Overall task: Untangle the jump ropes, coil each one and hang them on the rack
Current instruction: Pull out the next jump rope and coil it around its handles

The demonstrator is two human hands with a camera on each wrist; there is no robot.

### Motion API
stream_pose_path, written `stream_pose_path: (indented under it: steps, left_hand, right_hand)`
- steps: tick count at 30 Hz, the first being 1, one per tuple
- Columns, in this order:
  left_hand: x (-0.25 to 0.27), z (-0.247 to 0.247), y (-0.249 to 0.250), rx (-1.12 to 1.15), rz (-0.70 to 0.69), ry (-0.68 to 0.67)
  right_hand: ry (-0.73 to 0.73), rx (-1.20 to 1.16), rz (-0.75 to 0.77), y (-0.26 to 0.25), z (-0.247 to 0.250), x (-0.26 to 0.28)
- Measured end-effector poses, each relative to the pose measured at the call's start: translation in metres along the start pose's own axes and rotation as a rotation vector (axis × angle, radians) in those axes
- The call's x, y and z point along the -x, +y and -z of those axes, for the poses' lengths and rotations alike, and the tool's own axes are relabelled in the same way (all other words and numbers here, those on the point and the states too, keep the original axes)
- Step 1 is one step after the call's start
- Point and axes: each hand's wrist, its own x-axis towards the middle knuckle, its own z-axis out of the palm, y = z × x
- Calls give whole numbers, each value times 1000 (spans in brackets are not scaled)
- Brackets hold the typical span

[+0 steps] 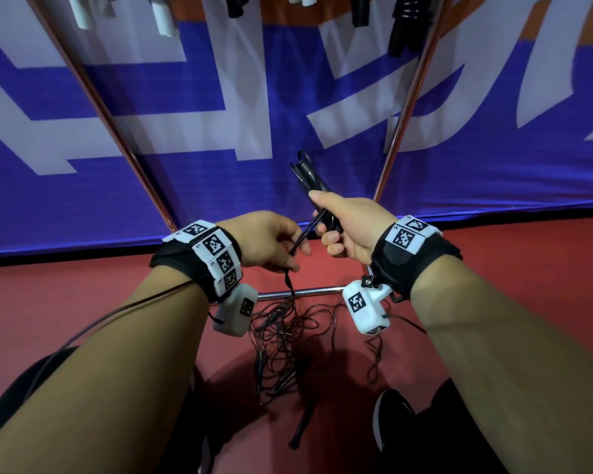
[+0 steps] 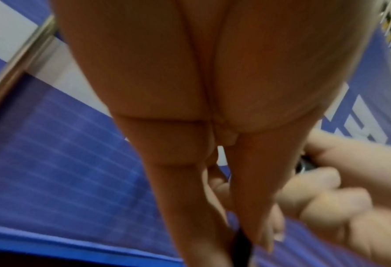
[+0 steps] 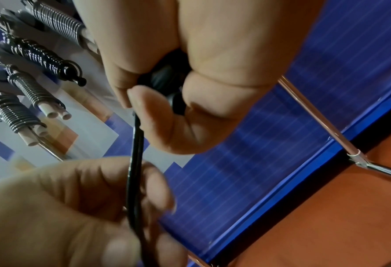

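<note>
My right hand (image 1: 336, 217) grips the two black handles of a jump rope (image 1: 307, 177), which stick up past my thumb. The rope's black cord (image 1: 303, 234) runs from that fist down to my left hand (image 1: 281, 248), which pinches it between thumb and fingers. In the right wrist view the cord (image 3: 133, 162) passes from my right hand (image 3: 167, 90) into my left hand (image 3: 93, 198). Below my hands the cord drops into a tangled heap of black ropes (image 1: 281, 333) on the red floor. Coiled ropes (image 3: 29, 90) hang on the rack at upper left.
The chrome rack's slanted posts (image 1: 404, 107) and low crossbar (image 1: 298, 292) stand right in front of me, before a blue and white banner (image 1: 185, 131). A loose black handle (image 1: 302, 425) lies on the floor by my black shoe (image 1: 394, 422).
</note>
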Motion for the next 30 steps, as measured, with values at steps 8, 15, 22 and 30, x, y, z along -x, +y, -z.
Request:
stream_pose_path:
  steps: [8, 15, 22, 30]
  left_hand:
    - [-4, -13, 2, 80, 65, 78]
    - [-14, -10, 0, -305, 70, 375]
    - [-13, 2, 2, 74, 42, 548]
    - [6, 23, 11, 396, -103, 405]
  right_hand:
    - [2, -34, 30, -5, 4, 2]
    - [-87, -22, 28, -11, 5, 9]
    - [-350, 75, 77, -9, 2, 27]
    - [-548, 551, 9, -10, 8, 34]
